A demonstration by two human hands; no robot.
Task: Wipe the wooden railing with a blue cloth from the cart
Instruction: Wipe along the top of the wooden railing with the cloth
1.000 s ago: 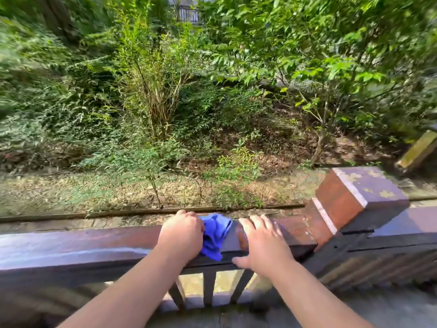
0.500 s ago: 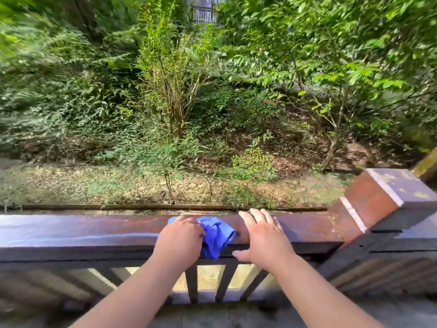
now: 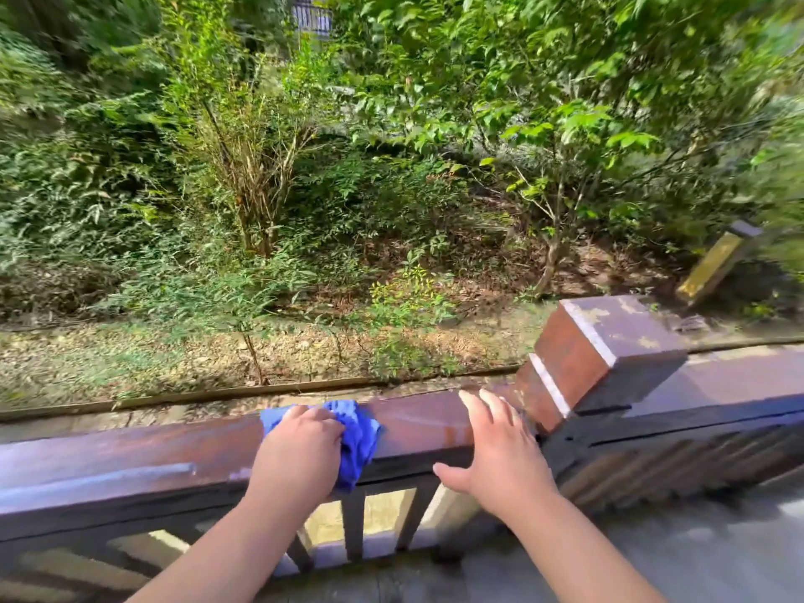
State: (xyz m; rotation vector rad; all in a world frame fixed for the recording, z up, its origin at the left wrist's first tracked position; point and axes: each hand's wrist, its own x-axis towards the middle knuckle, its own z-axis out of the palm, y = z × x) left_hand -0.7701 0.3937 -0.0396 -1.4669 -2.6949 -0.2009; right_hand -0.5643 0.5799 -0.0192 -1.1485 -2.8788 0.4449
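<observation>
Left hand [image 3: 300,450]: fingers clamped on the bunched blue cloth [image 3: 359,437], pressing it onto the rail top.
Right hand [image 3: 496,446]: fingers apart, flat on the wooden railing [image 3: 130,454], holding nothing.
Cloth handling: judged light, soft, prone to bunching; best gripped in a wad under the palm.
Railing: rigid, glossy, possibly damp.
Post [image 3: 604,354]: just beyond the right hand.

1. The left hand [image 3: 300,450] is curled shut, knuckles up, fingers bunching the blue cloth [image 3: 359,437] and pressing it down on the railing [image 3: 130,454].
2. The right hand [image 3: 498,446] lies flat on the same railing, fingers straight and together, thumb spread below the edge.
3. Both forearms are bare and reach forward from below.
</observation>
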